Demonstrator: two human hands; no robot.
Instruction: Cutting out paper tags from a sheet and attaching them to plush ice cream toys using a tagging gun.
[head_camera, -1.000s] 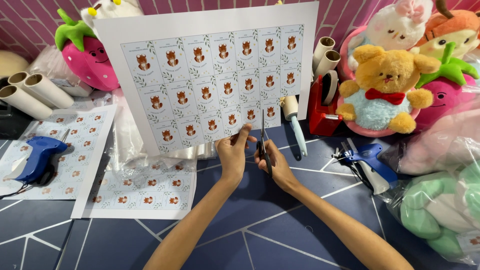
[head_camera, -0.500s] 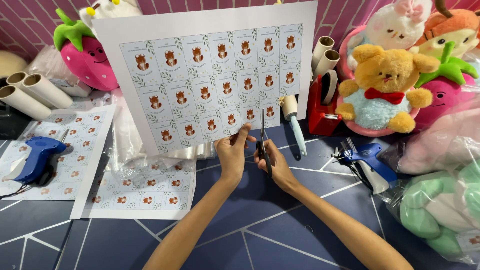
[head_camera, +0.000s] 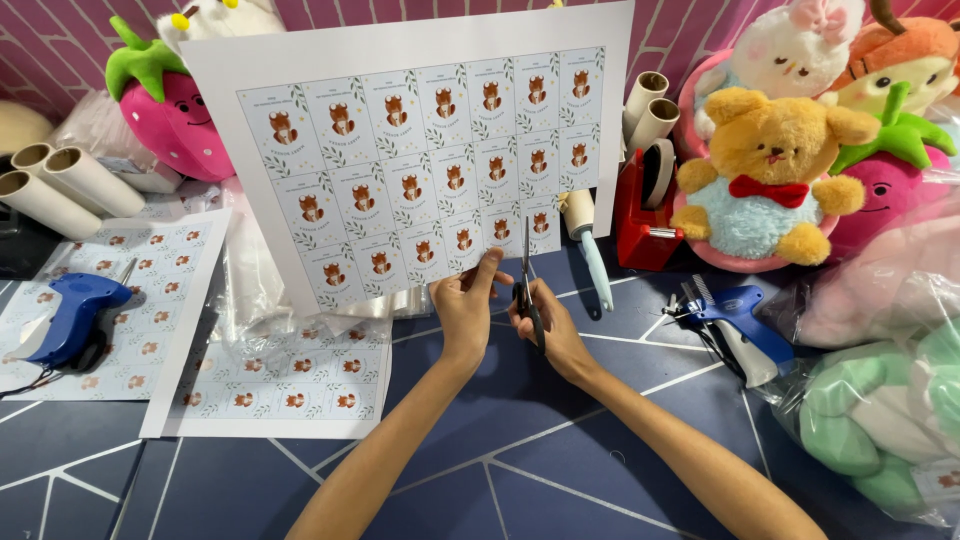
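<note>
Presently the left hand (head_camera: 465, 305) pinches the lower edge of a printed label sheet (head_camera: 420, 150), held upright over the dark blue desk (head_camera: 480, 460); its grip is narrow, thumb and fingers closed on the paper margin. The right hand (head_camera: 550, 325) has its grip closed through the handles of the scissors (head_camera: 526, 275), blades pointing to twelve o'clock and entering the sheet's bottom edge between two label columns. Judged light, thin and floppy, the sheet would likely buckle or tear if held far from the cut; the margin just beside the blades looks the sound place to hold. At three o'clock lies a blue tagging gun (head_camera: 735, 320); at nine o'clock, further sheets (head_camera: 285, 375).
</note>
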